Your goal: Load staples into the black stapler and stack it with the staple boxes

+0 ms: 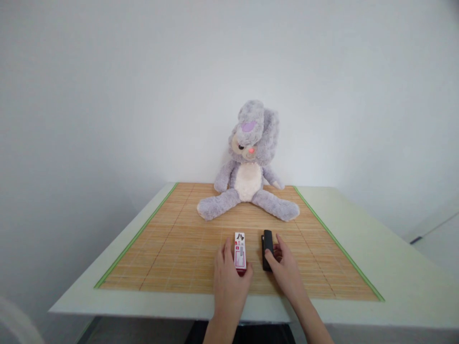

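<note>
The left hand (231, 278) straddles the near end of the box (240, 251), thumb right and fingers left; whether they press it, I can't tell. The right hand (287, 273) seems to pinch the stapler (267, 251) lightly, thumb lapped over it, lower fingers curled at its right side, index standing off. I judge the step to be handling both; any lift calls for a firmer grip. Both lie on the mat (172, 258), with a strip of it between them. The table's (143, 302) front edge runs under the forearms; the rabbit's (247, 184) splayed legs bound the far side.
</note>
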`<state>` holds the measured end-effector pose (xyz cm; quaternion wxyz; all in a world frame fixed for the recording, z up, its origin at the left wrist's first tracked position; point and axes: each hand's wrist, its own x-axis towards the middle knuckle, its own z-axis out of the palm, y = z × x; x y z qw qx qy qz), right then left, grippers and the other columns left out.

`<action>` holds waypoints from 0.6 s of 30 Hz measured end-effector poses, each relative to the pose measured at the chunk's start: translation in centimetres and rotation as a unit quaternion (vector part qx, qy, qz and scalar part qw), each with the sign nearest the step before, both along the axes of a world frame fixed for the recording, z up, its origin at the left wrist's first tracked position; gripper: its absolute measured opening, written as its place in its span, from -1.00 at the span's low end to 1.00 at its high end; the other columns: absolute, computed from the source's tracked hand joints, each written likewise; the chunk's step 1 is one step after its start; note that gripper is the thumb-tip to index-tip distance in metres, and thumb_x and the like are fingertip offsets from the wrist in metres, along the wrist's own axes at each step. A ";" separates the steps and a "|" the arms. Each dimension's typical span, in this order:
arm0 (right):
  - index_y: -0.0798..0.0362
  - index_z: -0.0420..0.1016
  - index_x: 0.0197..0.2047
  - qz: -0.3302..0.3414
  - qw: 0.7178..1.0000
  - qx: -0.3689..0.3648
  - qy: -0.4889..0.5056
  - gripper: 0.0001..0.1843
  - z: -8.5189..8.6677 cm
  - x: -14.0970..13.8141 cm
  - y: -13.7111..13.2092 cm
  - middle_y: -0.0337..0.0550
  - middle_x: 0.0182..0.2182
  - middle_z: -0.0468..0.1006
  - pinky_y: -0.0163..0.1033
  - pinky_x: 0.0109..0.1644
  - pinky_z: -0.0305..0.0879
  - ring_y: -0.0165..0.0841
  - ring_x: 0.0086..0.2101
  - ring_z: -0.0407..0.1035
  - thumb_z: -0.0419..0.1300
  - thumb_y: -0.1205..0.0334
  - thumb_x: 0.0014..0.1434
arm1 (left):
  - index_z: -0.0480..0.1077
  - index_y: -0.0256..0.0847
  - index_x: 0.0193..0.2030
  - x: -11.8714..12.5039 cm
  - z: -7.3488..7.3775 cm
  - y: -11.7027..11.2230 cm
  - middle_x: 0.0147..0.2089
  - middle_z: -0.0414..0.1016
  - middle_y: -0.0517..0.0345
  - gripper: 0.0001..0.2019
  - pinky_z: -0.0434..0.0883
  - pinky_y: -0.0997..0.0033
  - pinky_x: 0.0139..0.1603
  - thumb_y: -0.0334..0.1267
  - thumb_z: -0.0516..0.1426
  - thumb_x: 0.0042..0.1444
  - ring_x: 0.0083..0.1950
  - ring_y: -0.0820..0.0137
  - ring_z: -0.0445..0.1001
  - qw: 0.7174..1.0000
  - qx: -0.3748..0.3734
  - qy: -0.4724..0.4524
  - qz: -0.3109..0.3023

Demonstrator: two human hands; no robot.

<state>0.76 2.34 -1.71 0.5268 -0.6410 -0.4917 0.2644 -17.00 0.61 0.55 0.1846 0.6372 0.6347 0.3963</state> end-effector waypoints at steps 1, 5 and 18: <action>0.16 0.19 0.45 0.003 1.000 0.002 0.012 -0.13 -0.2 0.4 -0.1 -0.03 -0.13 0.60 -0.07 -0.16 0.51 -0.19 -0.25 0.51 0.24 -0.09 0.20 | 0.19 -0.24 0.42 -0.2 0.1 -0.3 0.33 0.37 -0.18 -0.31 0.29 0.00 0.39 -0.17 0.19 0.15 0.37 0.02 0.33 1.000 0.001 0.024 0.016; 0.10 0.22 0.44 0.010 1.000 0.020 0.003 -0.16 -0.8 0.8 -0.7 -0.02 -0.09 0.59 -0.03 -0.09 0.51 -0.18 -0.21 0.50 0.25 -0.12 0.20 | 0.32 -0.23 0.31 -2.0 0.5 -0.6 0.15 0.49 -0.10 -0.47 0.40 0.08 0.24 -0.17 0.15 0.21 0.19 0.09 0.47 0.999 -0.001 0.045 0.027; 0.06 0.19 0.45 0.008 0.998 0.006 -0.061 -0.09 0.5 0.0 -1.1 -0.06 -0.10 0.59 -0.05 -0.09 0.46 -0.17 -0.22 0.49 0.28 -0.19 0.17 | 0.48 -0.10 0.16 -6.6 1.0 4.1 0.08 0.60 0.04 -0.63 0.39 0.15 0.16 -0.17 0.13 0.24 0.09 0.15 0.51 0.993 0.034 0.079 0.081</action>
